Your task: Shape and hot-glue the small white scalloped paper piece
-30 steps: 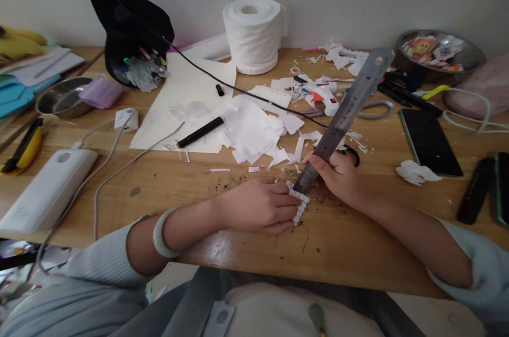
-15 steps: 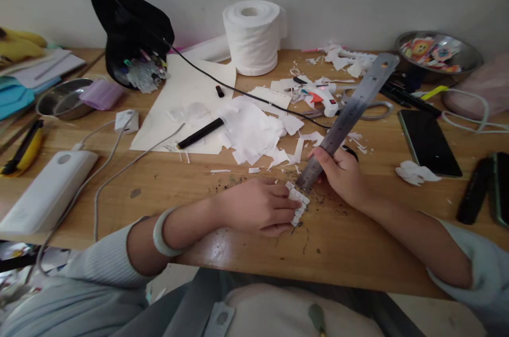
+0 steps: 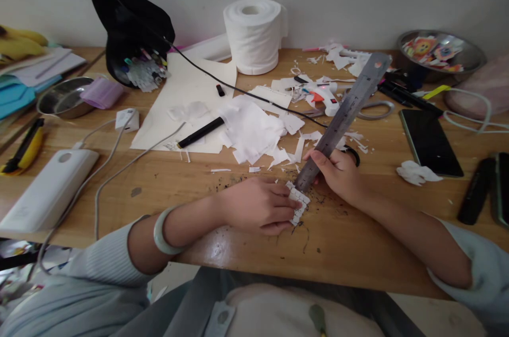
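Observation:
My right hand (image 3: 338, 173) grips a steel ruler (image 3: 350, 109) near its lower end, thumb across its face. The ruler slants up and away to the right. Its lower end meets the upper right edge of a small white piece marked with black lines (image 3: 299, 207), perhaps paper. My left hand (image 3: 258, 205) lies over this piece, its curled fingers holding it down on the table and hiding its left part. Just behind my right hand a black loop (image 3: 352, 156) shows; its other end is hidden. Dark crumbs and thin strands lie around the piece.
White paper scraps (image 3: 254, 127) and a black marker (image 3: 201, 133) lie beyond my hands. Further back stand a paper roll (image 3: 252, 40) and a glue gun (image 3: 328, 101). A phone (image 3: 431, 141) is on the right, a power bank (image 3: 50, 188) with cables on the left.
The ruler has swung slightly, its top end shifting left and its face turning. My right hand has shifted a little with it. The left hand and the white piece look unmoved.

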### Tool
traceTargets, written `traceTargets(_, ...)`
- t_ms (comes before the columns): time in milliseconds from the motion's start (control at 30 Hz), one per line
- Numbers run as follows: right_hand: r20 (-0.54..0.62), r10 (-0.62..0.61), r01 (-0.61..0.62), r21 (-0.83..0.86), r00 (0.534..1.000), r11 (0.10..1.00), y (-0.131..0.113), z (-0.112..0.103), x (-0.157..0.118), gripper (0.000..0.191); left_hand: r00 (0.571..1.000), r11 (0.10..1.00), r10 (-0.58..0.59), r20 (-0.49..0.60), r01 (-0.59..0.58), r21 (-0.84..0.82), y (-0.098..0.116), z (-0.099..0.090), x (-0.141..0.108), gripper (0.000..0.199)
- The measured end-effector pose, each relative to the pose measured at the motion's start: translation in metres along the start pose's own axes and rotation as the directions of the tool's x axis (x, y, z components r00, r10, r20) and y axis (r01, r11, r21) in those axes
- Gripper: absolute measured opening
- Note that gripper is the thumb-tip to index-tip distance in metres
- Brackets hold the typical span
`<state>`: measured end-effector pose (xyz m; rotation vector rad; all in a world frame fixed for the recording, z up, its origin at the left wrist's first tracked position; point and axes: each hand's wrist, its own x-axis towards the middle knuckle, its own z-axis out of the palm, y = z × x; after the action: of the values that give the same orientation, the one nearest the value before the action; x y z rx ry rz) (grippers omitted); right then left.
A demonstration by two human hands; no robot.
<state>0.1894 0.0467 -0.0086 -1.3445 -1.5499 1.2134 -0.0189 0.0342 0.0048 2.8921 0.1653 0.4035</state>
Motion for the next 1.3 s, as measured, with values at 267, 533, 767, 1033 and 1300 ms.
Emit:
traceTargets(267,-0.006,0.001,-0.001,-0.005,1.0,1.0,-0.001,-0.001,-0.001,0.037,1.0,1.0,0.005,-0.012,-0.005,0.007,-0.001,-0.001,0.001,0.025)
traceTargets(533,-0.024,0.005,-0.005,-0.001,1.0,1.0,-0.003,-0.001,-0.001,0.039,0.995,0.982,0.027,-0.098,-0.008,0.188,0.002,0.001,-0.002,0.029)
traceTargets(767,0.027,0.03,-0.03,-0.003,0.999,1.0,-0.006,-0.001,-0.003,0.031,0.996,0.982,0.059,-0.063,-0.047,0.182,0.0,-0.003,-0.002,0.032)
traceTargets(1033,-0.015,0.04,-0.039,0.077,0.999,0.996,-0.01,0.001,-0.004,0.028,0.997,0.988,0.068,-0.044,-0.061,0.142,-0.003,-0.004,-0.002,0.031)
traceTargets(1300,-0.108,0.032,-0.027,0.047,0.994,0.999,-0.009,0.001,-0.006,0.027,0.998,0.99,0.057,-0.03,-0.052,0.133,-0.002,-0.005,-0.001,0.034)
